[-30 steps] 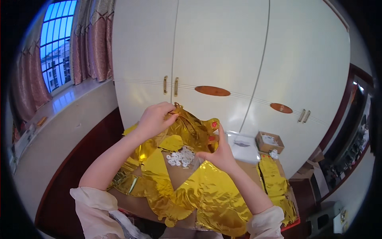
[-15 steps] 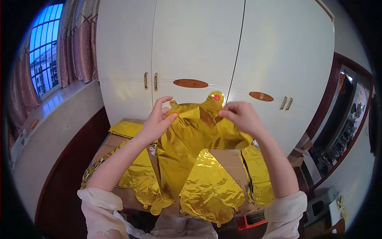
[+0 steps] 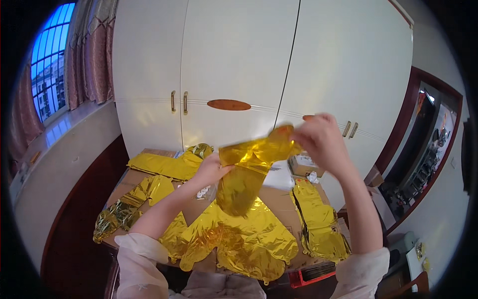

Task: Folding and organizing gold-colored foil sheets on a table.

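Observation:
Above the table hangs a flat gold foil balloon (image 3: 244,187), creased and partly folded over. At its left edge my left hand (image 3: 214,170) pinches it, thumb against the foil. My right hand (image 3: 322,142), slightly blurred, has its fingers closed at the upper right end, where a reddish spot shows. Below lies another flat gold foil balloon (image 3: 254,239), spread toward the table's near edge, with small tabs on its rim. More gold foil balloons lie around it: a folded one (image 3: 321,219) at the right, a long one (image 3: 164,166) at the back left, and a crumpled one (image 3: 117,219) at the left.
Brown cardboard (image 3: 279,199) covers the table. Small white pieces (image 3: 203,193) lie near my left wrist. At the back right stands a small box (image 3: 303,164) beside crumpled white paper. A red tray (image 3: 311,276) sits below the near edge. White cabinet doors (image 3: 234,55) rise behind.
The held balloon has been folded over into a narrower shape. My right hand has moved right with its upper end, and my left hand has shifted slightly right and down.

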Action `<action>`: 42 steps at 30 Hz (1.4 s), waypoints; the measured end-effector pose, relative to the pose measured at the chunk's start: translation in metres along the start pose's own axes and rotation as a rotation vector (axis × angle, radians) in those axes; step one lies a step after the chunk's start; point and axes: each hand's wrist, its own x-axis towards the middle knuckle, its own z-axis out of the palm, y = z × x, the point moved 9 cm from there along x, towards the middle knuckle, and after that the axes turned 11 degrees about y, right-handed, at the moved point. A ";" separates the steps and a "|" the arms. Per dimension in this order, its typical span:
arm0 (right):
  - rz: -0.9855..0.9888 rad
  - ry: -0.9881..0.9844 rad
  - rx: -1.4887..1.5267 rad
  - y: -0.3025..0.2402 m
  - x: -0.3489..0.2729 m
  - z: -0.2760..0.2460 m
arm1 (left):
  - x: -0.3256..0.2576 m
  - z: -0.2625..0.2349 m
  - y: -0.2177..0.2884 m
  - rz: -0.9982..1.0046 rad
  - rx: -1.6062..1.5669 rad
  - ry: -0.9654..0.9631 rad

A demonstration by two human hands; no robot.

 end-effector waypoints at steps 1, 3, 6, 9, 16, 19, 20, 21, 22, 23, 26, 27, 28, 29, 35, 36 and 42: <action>-0.078 0.010 -0.066 -0.012 -0.017 -0.011 | 0.005 0.005 0.006 0.052 -0.025 0.036; -0.168 0.054 -0.182 -0.035 -0.056 -0.017 | 0.001 0.003 0.008 0.128 -0.039 0.115; -0.241 -0.047 -0.214 -0.077 -0.121 -0.011 | -0.032 0.012 -0.002 0.303 0.117 0.145; -0.251 -0.163 -0.233 -0.110 -0.197 0.000 | -0.070 0.048 0.006 0.405 0.150 -0.008; -0.143 -0.421 -0.004 -0.143 -0.330 0.088 | -0.156 0.108 -0.036 0.678 0.400 -0.293; -0.090 -0.429 0.013 -0.142 -0.342 0.093 | -0.165 0.112 -0.036 0.731 0.507 -0.302; -0.082 -0.426 0.012 -0.142 -0.343 0.093 | -0.166 0.113 -0.035 0.734 0.530 -0.306; -0.070 -0.420 0.015 -0.143 -0.342 0.093 | -0.167 0.113 -0.036 0.733 0.557 -0.313; -0.059 -0.413 0.019 -0.143 -0.339 0.091 | -0.168 0.112 -0.034 0.733 0.549 -0.303; -0.048 -0.406 0.025 -0.143 -0.338 0.090 | -0.168 0.112 -0.032 0.733 0.542 -0.293; -0.038 -0.403 0.037 -0.145 -0.337 0.088 | -0.166 0.111 -0.026 0.739 0.518 -0.267; -0.034 -0.407 0.039 -0.145 -0.338 0.088 | -0.165 0.110 -0.024 0.744 0.511 -0.260; -0.029 -0.411 0.042 -0.145 -0.339 0.088 | -0.166 0.110 -0.024 0.743 0.520 -0.272; -0.024 -0.415 0.044 -0.145 -0.340 0.088 | -0.168 0.111 -0.025 0.742 0.528 -0.286; 0.008 -0.432 0.094 -0.145 -0.347 0.094 | -0.172 0.110 -0.017 0.766 0.557 -0.299; 0.010 -0.435 0.100 -0.146 -0.346 0.094 | -0.172 0.109 -0.017 0.763 0.558 -0.307; 0.033 -0.456 0.124 -0.146 -0.350 0.098 | -0.177 0.108 -0.023 0.762 0.569 -0.296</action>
